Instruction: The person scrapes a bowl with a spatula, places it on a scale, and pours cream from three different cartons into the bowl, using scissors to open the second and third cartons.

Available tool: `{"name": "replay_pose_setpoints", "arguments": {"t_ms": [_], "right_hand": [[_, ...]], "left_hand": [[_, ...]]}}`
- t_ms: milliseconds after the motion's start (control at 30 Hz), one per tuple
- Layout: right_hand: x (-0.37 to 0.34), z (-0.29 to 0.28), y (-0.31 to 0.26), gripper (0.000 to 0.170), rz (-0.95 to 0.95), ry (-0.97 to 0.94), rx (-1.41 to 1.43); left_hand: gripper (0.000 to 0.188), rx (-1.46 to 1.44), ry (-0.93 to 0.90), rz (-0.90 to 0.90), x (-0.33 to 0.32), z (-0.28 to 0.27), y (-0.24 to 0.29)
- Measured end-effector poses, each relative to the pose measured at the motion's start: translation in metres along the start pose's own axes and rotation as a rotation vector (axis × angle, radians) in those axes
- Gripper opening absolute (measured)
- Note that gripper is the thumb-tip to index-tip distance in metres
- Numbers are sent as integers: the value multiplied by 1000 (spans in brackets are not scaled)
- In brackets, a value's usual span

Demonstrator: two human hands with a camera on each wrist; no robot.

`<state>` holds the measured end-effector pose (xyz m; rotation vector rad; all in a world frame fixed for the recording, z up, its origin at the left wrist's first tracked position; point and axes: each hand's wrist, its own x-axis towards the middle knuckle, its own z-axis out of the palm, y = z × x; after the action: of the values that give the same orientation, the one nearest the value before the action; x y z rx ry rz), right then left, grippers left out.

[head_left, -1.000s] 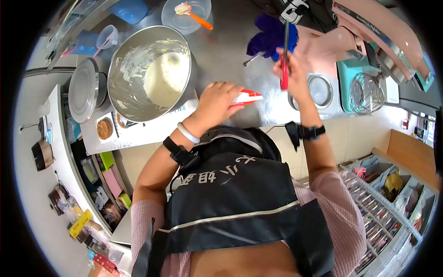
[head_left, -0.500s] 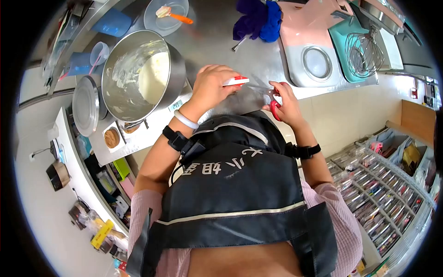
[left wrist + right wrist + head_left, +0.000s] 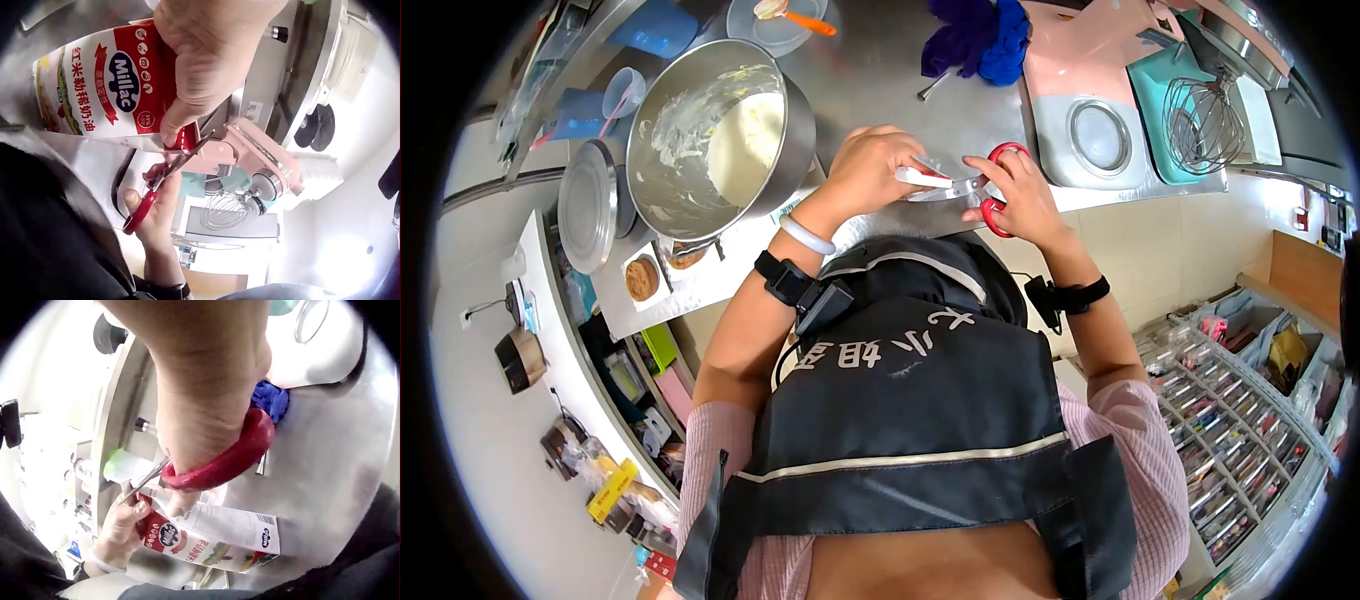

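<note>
My left hand grips a red and white Millac carton by its top end, thumb along the folded edge. In the left wrist view the carton lies on its side in the air, its printed face showing. My right hand holds scissors, with fingers through the red handles. Their blades stand apart at the carton's top corner, close by the left thumb. The right wrist view shows a red handle loop around the fingers and the carton below.
A large steel bowl of pale creamy mixture stands left of the hands. Behind are a purple-blue cloth and a clear bowl with an orange-handled spatula. To the right stand a pink stand mixer and a wire whisk.
My right hand has brought the scissors from beside the purple-blue cloth down to the carton. The blades have spread at its top edge. My left hand keeps its hold on the carton.
</note>
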<state>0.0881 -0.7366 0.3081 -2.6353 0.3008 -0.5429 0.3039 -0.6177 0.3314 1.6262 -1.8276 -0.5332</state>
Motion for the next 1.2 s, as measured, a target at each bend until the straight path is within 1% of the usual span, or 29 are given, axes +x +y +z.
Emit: {"name": "replay_pose_setpoints", "arguments": {"t_ms": [133,200,333,400,433,500,533,600,633,667,733,767,867,933,1000,1067,1100,1167,1200], "right_hand": [[-3,8,7,58,-30,6,-34],[-4,12,9,52,-98,98,-64],[-16,22,8,48,-84,129,-91],[-18,22,8,44,-106,146,-116],[-19,21,7,42,-95,149,-113],[-16,18,2,43,-86,158,-122],[-16,17,0,43,-85,160,-128],[-15,21,2,41,-108,171,-165],[-14,20,2,41,-86,157,-144],[-14,19,1,41,-61,141,-122],[-2,17,-6,40,-83,142,-91],[1,17,-10,40,-98,144,-59],[-4,19,-11,42,-75,105,-106],[-17,29,2,38,-70,117,-151],[-23,23,12,40,-88,133,-205],[-32,33,35,44,106,146,-160],[-36,41,49,44,217,121,-200],[-37,55,71,38,366,12,-275],[-35,64,80,36,448,-49,-326]], "left_hand": [[16,-9,-16,-51,0,1,-6],[21,-43,-20,-25,-1,2,-8],[25,-51,-11,-28,-3,-4,5],[31,-169,129,56,-4,-13,10],[31,-168,128,59,-3,-19,19],[25,41,95,16,-5,-29,40],[25,39,97,6,-7,-24,43],[16,169,81,108,-4,-17,46],[8,145,115,128,-1,-15,49],[8,144,119,123,0,-16,52],[7,148,90,164,1,-19,55],[7,143,89,158,1,-19,56],[6,175,125,196,6,-19,56],[5,149,173,115,5,-16,53],[3,160,273,132,8,-15,44],[3,166,363,93,14,-14,36],[3,148,358,105,17,-12,28],[7,128,308,-64,19,-6,15],[7,117,297,-55,20,-4,13]]}}
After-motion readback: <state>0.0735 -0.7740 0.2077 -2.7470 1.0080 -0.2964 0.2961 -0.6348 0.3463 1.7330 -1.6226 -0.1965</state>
